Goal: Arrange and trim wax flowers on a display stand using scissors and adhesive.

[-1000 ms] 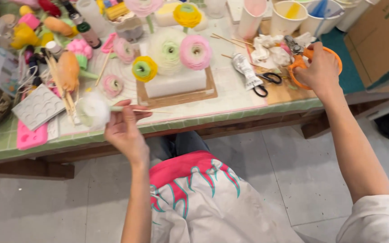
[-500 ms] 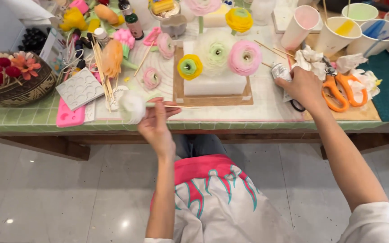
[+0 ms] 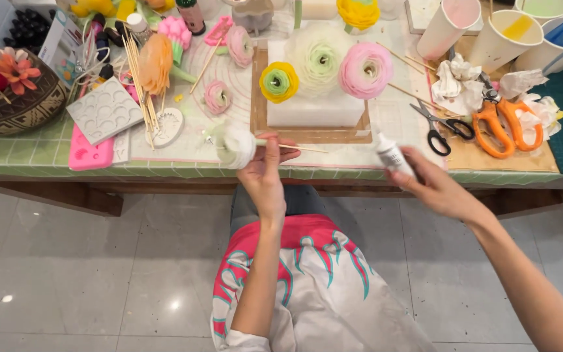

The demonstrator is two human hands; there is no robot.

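Open air below the desk (image 3: 47, 160) front edge, both hands free there. On top, crowded: foam block (image 3: 314, 107) with flowers centre, black scissors (image 3: 439, 127) and orange scissors (image 3: 506, 124) right, skewers (image 3: 139, 78) and pink mould (image 3: 91, 155) left.

White clay flower (image 3: 237, 145) on thin wooden skewer (image 3: 294, 147), held horiz. over table edge, bloom pointing left; small white squeeze bottle (image 3: 392, 155) w/ cap up, tilted, just right of it.
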